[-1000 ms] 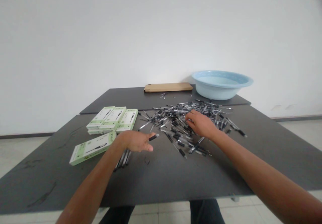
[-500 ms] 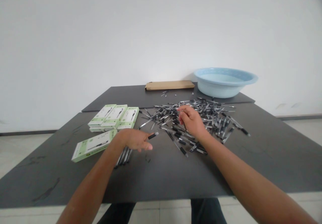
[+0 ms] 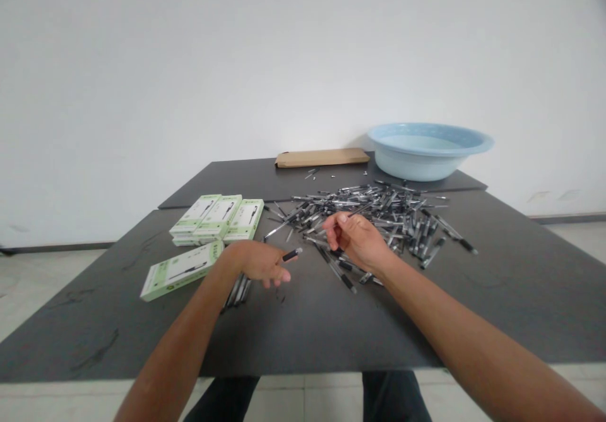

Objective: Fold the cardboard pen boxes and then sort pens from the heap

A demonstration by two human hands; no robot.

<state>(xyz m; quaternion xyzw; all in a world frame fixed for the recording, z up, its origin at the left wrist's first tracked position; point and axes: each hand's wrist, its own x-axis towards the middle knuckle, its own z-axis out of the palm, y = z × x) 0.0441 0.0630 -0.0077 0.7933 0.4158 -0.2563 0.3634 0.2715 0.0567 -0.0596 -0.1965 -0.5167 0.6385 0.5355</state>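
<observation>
My left hand (image 3: 260, 262) is closed around a pen (image 3: 292, 254), whose black grip and clear end stick out past the fingers toward the right. Below that hand several pens (image 3: 238, 291) lie side by side on the table, partly covered by it. My right hand (image 3: 356, 237) is pinched just above the near left side of a big loose pile of pens (image 3: 402, 210). A thin dark pen (image 3: 358, 210) pokes out over its thumb; the rest of it is hidden by the fingers.
Green-and-white pen boxes (image 3: 213, 217) are stacked at the left, and a single box (image 3: 182, 270) lies nearer me. Behind stand a flat brown cardboard piece (image 3: 322, 157) and a light blue basin (image 3: 426, 156). Small loose bits (image 3: 312, 173) lie before the cardboard.
My right hand has drawn back slightly to the left and toward me from the pile, and a pen now shows over its thumb. The left hand holds almost the same place. The view shifted slightly.
</observation>
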